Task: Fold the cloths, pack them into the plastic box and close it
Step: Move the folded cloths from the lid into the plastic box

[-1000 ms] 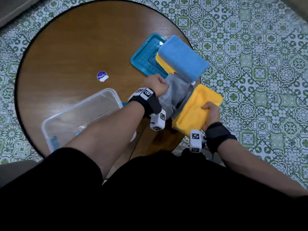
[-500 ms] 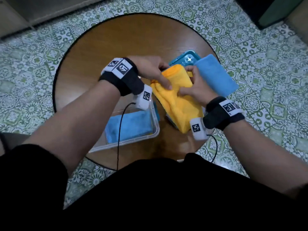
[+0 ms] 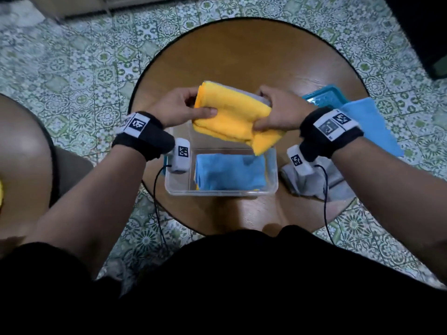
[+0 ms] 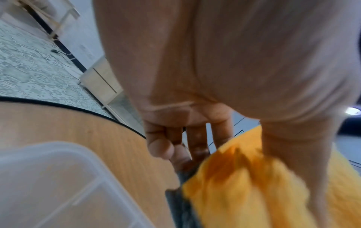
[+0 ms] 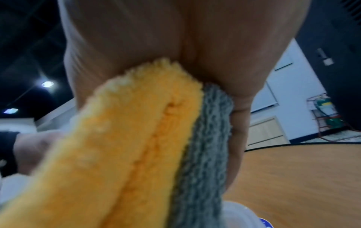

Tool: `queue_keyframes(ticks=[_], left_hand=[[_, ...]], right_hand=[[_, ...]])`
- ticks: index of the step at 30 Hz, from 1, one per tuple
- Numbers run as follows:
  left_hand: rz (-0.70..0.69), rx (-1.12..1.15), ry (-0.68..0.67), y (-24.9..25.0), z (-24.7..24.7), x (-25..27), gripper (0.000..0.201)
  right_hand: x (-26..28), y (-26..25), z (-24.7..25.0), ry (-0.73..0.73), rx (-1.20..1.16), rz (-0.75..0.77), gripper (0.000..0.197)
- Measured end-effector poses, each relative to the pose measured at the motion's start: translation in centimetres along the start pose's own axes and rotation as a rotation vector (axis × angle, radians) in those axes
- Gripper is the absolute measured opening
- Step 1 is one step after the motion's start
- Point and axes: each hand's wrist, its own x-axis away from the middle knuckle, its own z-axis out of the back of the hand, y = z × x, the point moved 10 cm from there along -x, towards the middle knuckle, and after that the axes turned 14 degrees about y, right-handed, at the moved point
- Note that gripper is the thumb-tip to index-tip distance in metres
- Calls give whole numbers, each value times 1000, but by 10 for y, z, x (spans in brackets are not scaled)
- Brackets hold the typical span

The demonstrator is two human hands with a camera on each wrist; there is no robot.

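Both hands hold a folded yellow cloth above the open plastic box.

The left hand (image 3: 177,110) pinches the left end of the yellow cloth (image 3: 233,117), thumb on top, fingers (image 4: 197,141) curled under it. The right hand (image 3: 283,112) clamps the right end, together with a grey cloth (image 5: 207,138) pressed against the yellow one. The plastic box (image 3: 222,192) sits on the round counter (image 3: 242,56) just below, a folded blue cloth (image 3: 229,171) lying inside. Another blue cloth (image 3: 370,126) and a teal lid (image 3: 324,97) lie to the right.
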Motion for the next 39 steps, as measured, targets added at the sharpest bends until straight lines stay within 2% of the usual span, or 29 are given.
queue_keyframes(ticks=[1, 3, 5, 8, 12, 14, 17, 22, 27, 29, 32, 34, 36, 38, 39], left_hand=[[30, -51, -23, -10, 0, 2, 39], [47, -339, -40, -31, 0, 3, 53], [12, -607, 13, -47, 0, 2, 61], [-16, -727, 145, -57, -2, 1, 61], [-15, -847, 292, -64, -2, 1, 51], [-17, -905, 317, -65, -7, 1, 47], [-1, -1040, 288, -71, -16, -4, 47], [59, -1200, 230, -72, -20, -14, 36], [83, -1387, 117, -74, -32, -8, 30], [110, -1379, 40, -81, -36, -6, 20], [231, -1274, -49, -106, -36, -7, 26], [314, -1108, -32, -119, -36, -9, 26], [410, -899, -77, -127, -45, -6, 21], [527, -685, -104, -131, -55, -4, 13], [557, -598, -86, -128, -58, -6, 10]], right_hand=[[-3, -8, -5, 5, 65, 43, 53], [-8, -20, -23, -3, 228, 134, 59], [-10, -28, -38, -7, 361, 199, 57], [-9, -37, -49, 23, 487, 258, 46], [2, -28, -80, 5, 628, 278, 53], [7, -17, -94, -19, 695, 262, 57], [9, -10, -101, -13, 774, 240, 59], [11, -11, -97, 106, 823, 246, 53], [14, -5, -93, 171, 817, 228, 51], [17, -4, -99, 147, 807, 215, 48], [22, 0, -114, 63, 860, 224, 51], [22, 3, -120, 16, 880, 235, 51], [20, 5, -118, 12, 837, 221, 61], [19, 3, -108, 58, 708, 174, 66], [19, 1, -102, 96, 626, 160, 61]])
